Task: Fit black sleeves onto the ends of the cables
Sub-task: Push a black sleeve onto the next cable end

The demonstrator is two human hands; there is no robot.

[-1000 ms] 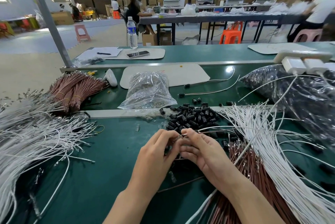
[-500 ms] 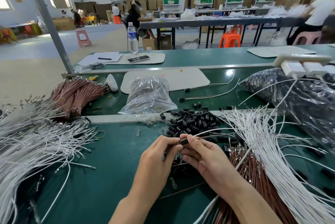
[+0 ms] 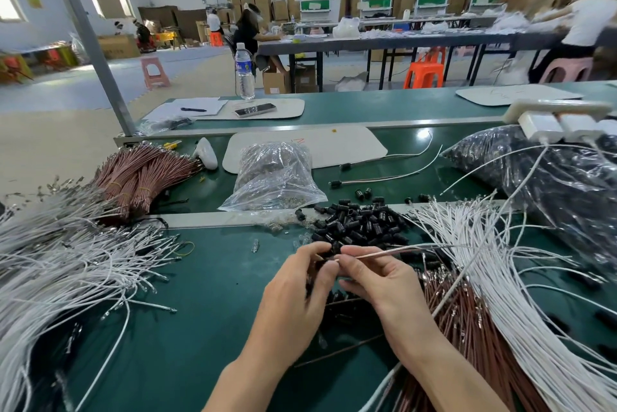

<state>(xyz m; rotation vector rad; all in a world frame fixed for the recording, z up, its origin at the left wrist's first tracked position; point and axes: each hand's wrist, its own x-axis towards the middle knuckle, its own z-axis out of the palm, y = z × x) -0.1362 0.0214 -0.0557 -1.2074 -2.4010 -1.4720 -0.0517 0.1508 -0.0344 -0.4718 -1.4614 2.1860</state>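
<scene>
- The right hand [image 3: 377, 278] pinches a thin brown cable [image 3: 394, 250] between thumb and forefinger.
- The cable's long axis runs nearly level from that pinch out to the right; its near end points left.
- The left hand [image 3: 297, 291] pinches a black sleeve [image 3: 334, 249] right at that end.
- A pile of loose sleeves [image 3: 360, 224] lies just beyond both grips.

Two bare forearms [image 3: 444, 355] run up to the left hand [image 3: 293, 294] and the right hand [image 3: 380, 281]. The fingers [image 3: 359, 269] look slender, with nails apparently cut short, though blur softens the left ones.
</scene>
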